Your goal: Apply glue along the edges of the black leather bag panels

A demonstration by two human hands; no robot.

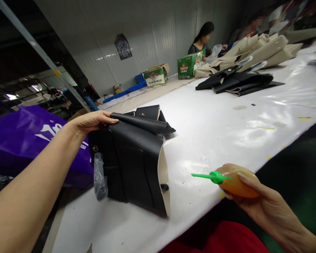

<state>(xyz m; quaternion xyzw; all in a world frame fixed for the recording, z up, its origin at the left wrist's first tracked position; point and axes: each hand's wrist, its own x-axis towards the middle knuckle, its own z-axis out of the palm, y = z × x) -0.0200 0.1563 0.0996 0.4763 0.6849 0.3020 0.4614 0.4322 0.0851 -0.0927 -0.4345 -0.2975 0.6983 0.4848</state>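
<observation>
A black leather bag (137, 158) with a cream lining edge lies on the white table (213, 133). My left hand (93, 121) rests on its top flap, fingers pressed together on the black leather. A clear plastic wrap hangs from the bag's left side near a gold ring. My right hand (255, 196) is closed round an orange squeeze bottle (233, 181) with a green nozzle that points left toward the bag, a hand's width away from it.
Black bag pieces (237, 82) and beige ones (258, 49) are stacked at the far right. Green cardboard boxes (189, 65) stand at the back. A seated person works behind them. A purple bag (21, 137) lies at the left.
</observation>
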